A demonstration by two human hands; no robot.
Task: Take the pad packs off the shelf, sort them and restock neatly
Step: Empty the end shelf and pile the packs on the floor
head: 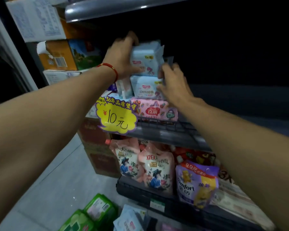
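Observation:
A stack of pad packs stands on the dark wire shelf point(182, 129). On top is a light blue pack point(146, 60); my left hand point(122, 55) grips its left side, thumb under and fingers over the top. Below it lies a second light blue pack point(144, 88), and under that a pink pack point(155, 110). My right hand point(173, 82) is at the right edge of the blue packs, its fingers curled against them. More packs point(122, 88) stand behind my left wrist, partly hidden.
A yellow price sign point(117, 118) hangs at the shelf's front left. Detergent pouches point(155, 170) and a purple softener pouch point(197, 182) fill the shelf below. Green packs point(97, 212) and a blue pack point(130, 220) lie on the floor. Cardboard boxes point(57, 54) are stacked at left.

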